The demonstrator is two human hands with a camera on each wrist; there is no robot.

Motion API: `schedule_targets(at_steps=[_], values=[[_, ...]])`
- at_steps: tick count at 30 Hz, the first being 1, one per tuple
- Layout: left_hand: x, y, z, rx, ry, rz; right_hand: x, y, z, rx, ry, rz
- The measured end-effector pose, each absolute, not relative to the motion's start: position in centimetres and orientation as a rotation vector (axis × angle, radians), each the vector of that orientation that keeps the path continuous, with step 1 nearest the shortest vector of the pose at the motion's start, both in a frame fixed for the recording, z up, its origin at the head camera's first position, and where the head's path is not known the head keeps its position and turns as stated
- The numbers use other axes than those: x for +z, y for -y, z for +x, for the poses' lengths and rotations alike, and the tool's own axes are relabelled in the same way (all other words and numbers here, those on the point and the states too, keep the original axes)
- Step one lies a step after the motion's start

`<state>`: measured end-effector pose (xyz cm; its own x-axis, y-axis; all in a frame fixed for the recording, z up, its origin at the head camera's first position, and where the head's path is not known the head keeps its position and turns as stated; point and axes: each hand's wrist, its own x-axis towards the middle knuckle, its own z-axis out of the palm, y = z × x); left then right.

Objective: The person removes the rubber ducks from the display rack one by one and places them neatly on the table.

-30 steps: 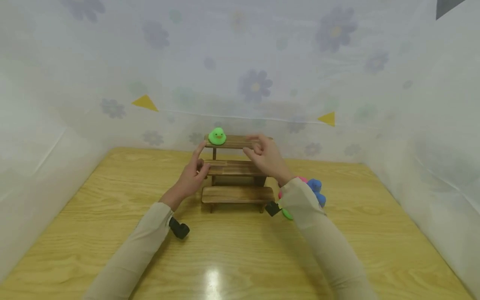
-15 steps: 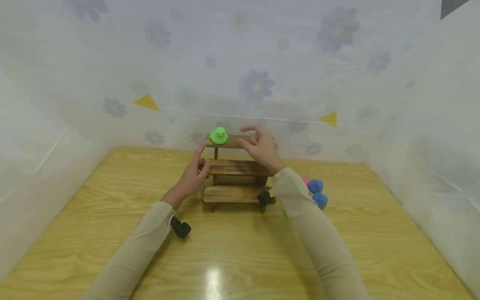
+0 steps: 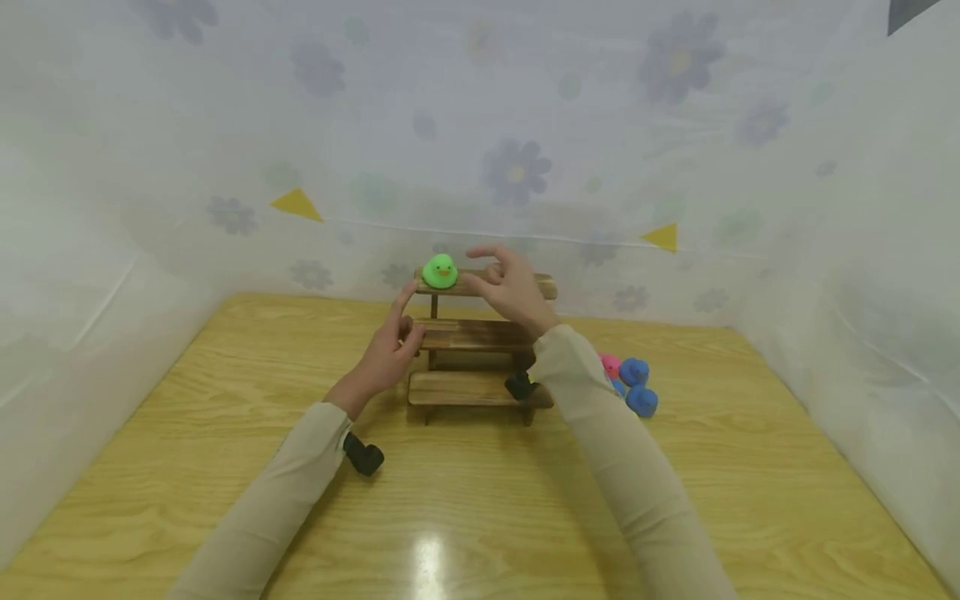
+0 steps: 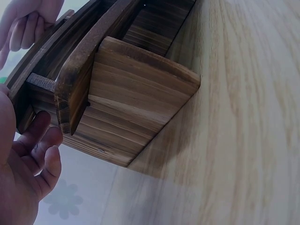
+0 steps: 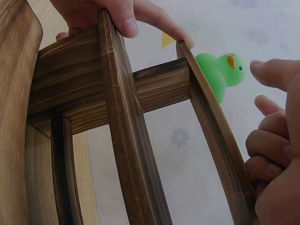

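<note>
A three-tier wooden display stand (image 3: pixel 480 335) stands on the table, and a green rubber duck (image 3: pixel 440 272) sits at the left end of its top shelf. My left hand (image 3: pixel 384 354) holds the stand's left end: the index finger reaches up to the top shelf while the thumb lies on the middle one. Beside the duck, my right hand (image 3: pixel 513 292) is over the top shelf with nothing in it. Its index finger and thumb are spread toward the duck, the other fingers folded in. In the right wrist view, a gap shows between the thumb and index fingertips and the duck (image 5: pixel 218 70).
Right of the stand, partly behind the right sleeve, lie two blue ducks (image 3: pixel 634 372) and a pink duck (image 3: pixel 610 366) on the wood-grain table (image 3: pixel 465 492). A flower-print curtain (image 3: pixel 420 167) hangs behind, with two yellow triangles on it.
My right hand has moved left along the top shelf, closer to the green duck, baring the shelf's right end. The left hand has stayed at the stand.
</note>
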<state>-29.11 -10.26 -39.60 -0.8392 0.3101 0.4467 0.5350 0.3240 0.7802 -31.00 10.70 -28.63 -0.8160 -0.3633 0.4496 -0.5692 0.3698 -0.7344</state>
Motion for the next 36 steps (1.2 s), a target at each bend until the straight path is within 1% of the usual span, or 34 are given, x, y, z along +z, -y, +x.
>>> schedule_targets(at_steps=[9, 19, 36], values=[[-40.3, 10.5, -29.3, -1.537, 2.361, -0.785, -31.0, -10.3, -33.7, 1.387, 2.454, 0.907], [-39.4, 10.0, -29.1, -1.542, 2.386, -0.778, -30.1, -9.7, -33.9, 1.322, 2.538, 0.883], [-40.1, 10.2, -29.3, -1.552, 2.343, -0.808, -30.5, -9.2, -33.8, 1.25, 2.541, 0.864]])
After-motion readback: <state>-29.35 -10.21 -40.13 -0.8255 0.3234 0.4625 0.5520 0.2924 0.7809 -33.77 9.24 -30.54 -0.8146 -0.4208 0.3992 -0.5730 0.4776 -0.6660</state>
